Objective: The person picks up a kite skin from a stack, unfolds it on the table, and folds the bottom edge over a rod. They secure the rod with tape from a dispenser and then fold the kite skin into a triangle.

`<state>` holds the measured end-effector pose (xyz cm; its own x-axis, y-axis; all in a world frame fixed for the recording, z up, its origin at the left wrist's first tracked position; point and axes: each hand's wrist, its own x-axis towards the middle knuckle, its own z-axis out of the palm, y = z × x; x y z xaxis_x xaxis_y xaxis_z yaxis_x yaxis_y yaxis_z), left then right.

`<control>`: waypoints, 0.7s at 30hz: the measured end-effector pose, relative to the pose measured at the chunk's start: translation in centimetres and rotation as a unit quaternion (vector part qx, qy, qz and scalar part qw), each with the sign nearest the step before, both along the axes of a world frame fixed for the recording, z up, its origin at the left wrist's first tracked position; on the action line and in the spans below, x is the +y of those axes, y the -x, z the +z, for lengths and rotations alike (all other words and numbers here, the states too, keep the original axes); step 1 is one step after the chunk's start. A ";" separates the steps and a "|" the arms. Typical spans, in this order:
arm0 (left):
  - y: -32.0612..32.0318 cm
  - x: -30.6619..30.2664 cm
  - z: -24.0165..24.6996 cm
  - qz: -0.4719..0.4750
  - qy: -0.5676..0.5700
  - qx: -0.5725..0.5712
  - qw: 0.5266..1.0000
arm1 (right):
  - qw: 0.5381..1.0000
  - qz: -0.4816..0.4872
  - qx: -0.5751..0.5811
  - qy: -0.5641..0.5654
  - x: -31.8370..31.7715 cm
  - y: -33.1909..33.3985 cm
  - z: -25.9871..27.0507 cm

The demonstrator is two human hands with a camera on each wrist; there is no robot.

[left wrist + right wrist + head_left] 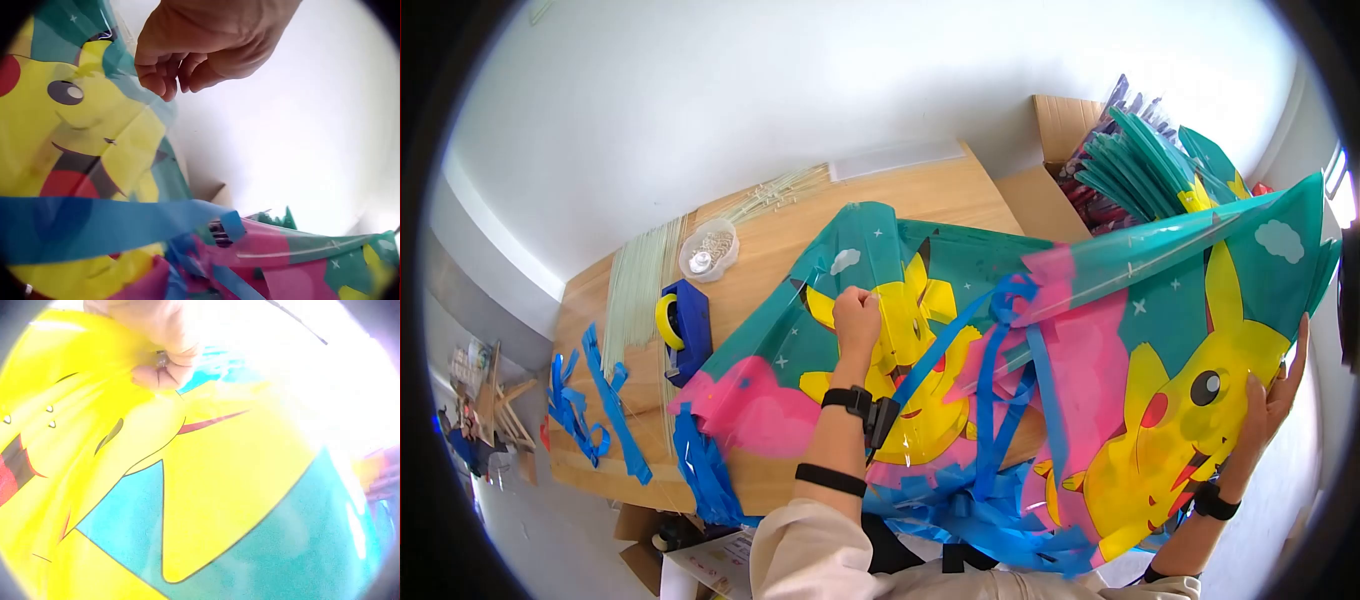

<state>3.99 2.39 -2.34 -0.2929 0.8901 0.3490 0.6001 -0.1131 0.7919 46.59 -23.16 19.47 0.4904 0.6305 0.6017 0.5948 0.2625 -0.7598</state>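
A glossy plastic kite point(1150, 380), printed with a yellow cartoon character on pink and green, rises at the right of the head view. My right hand point(1268, 405) grips its outer edge, thumb on the printed face. Creases in the yellow film run toward the pinching right fingers point(165, 375). Over a second printed panel point(920, 400) at the middle of the table is my left hand point(857, 320), its fingers curled. In the left wrist view the fingertips point(169, 87) bunch together beside the film, nothing visible between them. Blue ribbon point(940, 350) hangs across the printed film.
On the wooden table point(800, 210) are a blue tape dispenser point(690, 335), a small plastic tub point(708, 250), thin pale rods point(640, 285) and blue ribbon strips point(615, 410). A cardboard box point(1040, 200) holding folded green kites point(1140, 165) stands beyond the table's right end.
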 end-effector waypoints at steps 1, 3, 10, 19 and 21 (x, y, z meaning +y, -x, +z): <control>-0.3 0.2 0.3 -0.001 0.002 0.001 1.000 | 1.000 0.017 0.007 0.007 0.3 0.5 0.2; -0.8 0.5 0.7 0.005 0.093 0.033 0.995 | 0.998 0.020 -0.045 -0.030 1.2 1.9 0.5; -1.8 1.4 0.1 0.038 0.142 0.105 0.984 | 0.994 0.033 -0.104 -0.007 2.5 5.4 -0.3; -0.8 -4.7 8.8 0.056 -0.007 0.028 0.998 | 0.979 0.021 -0.194 0.064 2.3 8.8 0.5; -0.3 -6.1 10.3 0.066 -0.040 -0.055 0.996 | 0.955 -0.013 -0.289 0.069 2.4 9.2 0.6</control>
<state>4.31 -3.71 7.98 -0.4458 0.8124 0.3758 0.5237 -0.1037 0.8456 37.36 -20.81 20.05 0.1176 0.7153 0.6888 0.9303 0.1633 -0.3284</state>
